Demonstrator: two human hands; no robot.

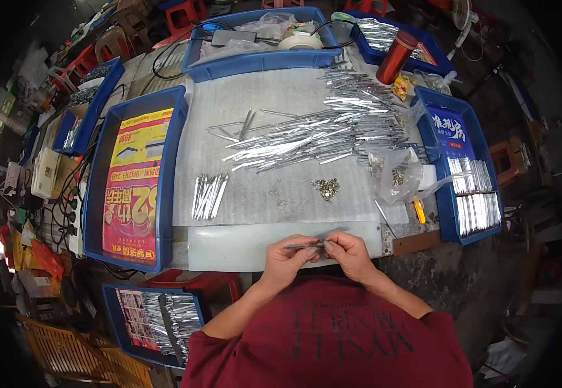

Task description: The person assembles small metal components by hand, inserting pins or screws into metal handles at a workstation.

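Note:
Close to my body, over the table's front edge, my left hand (285, 260) and my right hand (351, 253) meet with fingertips pinched. Both grip a slim metal strip (299, 246) that runs roughly sideways between them; the fingers cover its middle. Just beyond them a small heap of tiny brass-coloured parts (325, 188) lies on the pale sheet (248, 194). A neat row of short shiny strips (209, 196) sits to the left. Farther off spreads a large loose pile of long silvery metal strips (319, 139).
A blue tray lined with printed paper (164, 239) stands left. At right are a blue tray of strips (446, 213), a clear plastic bag (394, 171) and a yellow-handled cutter (419, 211). A red cylinder (397, 57) and a cluttered blue bin (261, 63) stand at the back.

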